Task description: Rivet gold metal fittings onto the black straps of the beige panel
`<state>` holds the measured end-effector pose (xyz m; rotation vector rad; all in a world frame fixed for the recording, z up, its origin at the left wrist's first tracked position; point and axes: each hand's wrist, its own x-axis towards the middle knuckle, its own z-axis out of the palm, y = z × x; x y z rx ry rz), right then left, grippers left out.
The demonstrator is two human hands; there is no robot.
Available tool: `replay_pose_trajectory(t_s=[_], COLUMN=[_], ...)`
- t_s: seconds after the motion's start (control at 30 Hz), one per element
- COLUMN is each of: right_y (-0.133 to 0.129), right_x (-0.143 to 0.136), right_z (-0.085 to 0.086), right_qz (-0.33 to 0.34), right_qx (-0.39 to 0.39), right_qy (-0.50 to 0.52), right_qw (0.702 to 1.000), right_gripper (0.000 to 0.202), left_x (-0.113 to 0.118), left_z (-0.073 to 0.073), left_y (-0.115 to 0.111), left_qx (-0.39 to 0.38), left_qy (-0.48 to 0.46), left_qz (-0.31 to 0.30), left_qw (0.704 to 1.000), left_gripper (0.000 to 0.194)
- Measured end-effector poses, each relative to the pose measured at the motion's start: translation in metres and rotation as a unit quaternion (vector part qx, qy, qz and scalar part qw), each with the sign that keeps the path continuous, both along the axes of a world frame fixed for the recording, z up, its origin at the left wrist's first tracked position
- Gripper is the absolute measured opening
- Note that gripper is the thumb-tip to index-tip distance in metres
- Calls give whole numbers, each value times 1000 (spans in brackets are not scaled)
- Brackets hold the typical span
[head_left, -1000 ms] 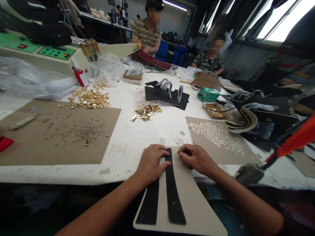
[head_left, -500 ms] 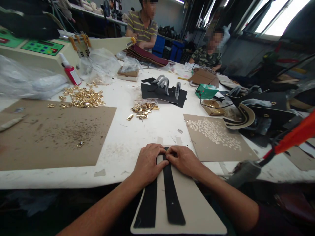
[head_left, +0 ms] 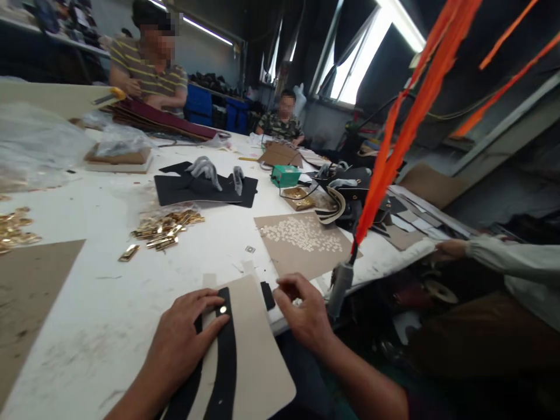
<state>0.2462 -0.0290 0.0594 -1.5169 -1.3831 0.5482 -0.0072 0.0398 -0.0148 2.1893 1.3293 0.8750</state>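
A beige trapezoid panel with rounded corners lies at the table's front edge and juts out over it. Along it runs a curved black strip with a round gold stud near its top end. My left hand grips the strip there, thumb and forefinger on either side of the stud. A second black strip is partly under that hand. To the right of the panel, my right hand is raised with curled fingers around small pale bits too small to name. A short black end shows between panel and hand.
Many small pale rings lie on a brown board. Gold metal fittings are heaped at left. A grey cylinder on orange ribbon hangs close by my right hand. Co-workers sit at the far side; another person's sleeve enters at right.
My view has turned to the right. My right hand has left the strip's top and moved right, off the panel. The gold stud now shows on the strip; my left hand stays there.
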Motion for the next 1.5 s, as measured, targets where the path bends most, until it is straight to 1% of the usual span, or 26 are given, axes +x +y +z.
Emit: replay_pose_trajectory(t_s=[0.03,0.1,0.13,0.2,0.27,0.33,0.37,0.43,0.5,0.57,0.63,0.7,0.77,0.8,0.83,0.87,0.93,1.0,1.03,1.1,1.2,1.3,1.4,1.5], right_y=[-12,-34,-42,-52,-52,-47,-44,-38,-36,-36,-36,-32,-22,-15,-7,2,19,32,37,45,55,65,71,74], right_x=[16,50,67,95,114,125,128,134,137,135,126,109,84,71,57,43,17,-4,-12,-25,-38,-50,-65,-80], right_z=[1,-1,-4,-13,-23,-33,-37,-43,-46,-45,-38,-25,-10,-2,6,14,27,34,36,36,34,36,36,27], right_qz=[-61,-180,-230,-297,-332,-361,-370,-367,-346,-328,-307,-273,-208,-164,-112,-55,45,108,121,118,98,100,142,187], right_qx=[25,51,53,38,1,-54,-85,-140,-161,-163,-160,-150,-126,-111,-94,-80,-71,-78,-77,-62,-31,-25,-43,-36], right_qy=[-6,-18,-20,-26,-35,-50,-53,-52,-40,-36,-38,-35,10,61,130,203,310,343,344,344,359,384,411,431], right_qw=[998,982,972,954,943,930,924,918,923,930,937,949,970,978,981,974,947,930,928,929,928,917,899,882], right_gripper=[19,28,36,55,73,85,87,83,76,73,71,63,54,49,46,43,39,37,35,35,43,51,53,51], left_x=[0,0,0,1,2,3,3,3,3,3,4,4,5,5,5,5,5,4,4,3,3,3,4,5], left_z=[-1,-1,0,4,11,17,20,24,26,27,25,24,23,23,23,23,23,23,23,22,21,21,22,25], left_y=[2,4,4,3,0,-5,-7,-13,-17,-19,-20,-21,-21,-21,-21,-22,-23,-24,-24,-25,-25,-24,-22,-21], left_qx=[0,-2,-5,-15,-26,-34,-36,-35,-31,-30,-35,-43,-49,-53,-56,-60,-67,-70,-70,-70,-72,-68,-65,-71], left_qy=[2,7,10,16,15,7,3,-2,-6,-9,-11,-13,-14,-15,-16,-17,-21,-29,-33,-42,-47,-49,-50,-41], left_qz=[-1,0,-1,0,1,-1,-1,1,1,2,6,12,14,16,17,20,24,24,23,19,19,20,22,25], left_qw=[1000,1000,1000,1000,1000,999,999,999,1000,1000,999,999,999,998,998,998,997,997,997,996,996,996,996,996], left_gripper=[31,31,31,31,30,27,25,22,21,21,22,22,23,23,23,24,24,24,24,24,23,23,24,25])
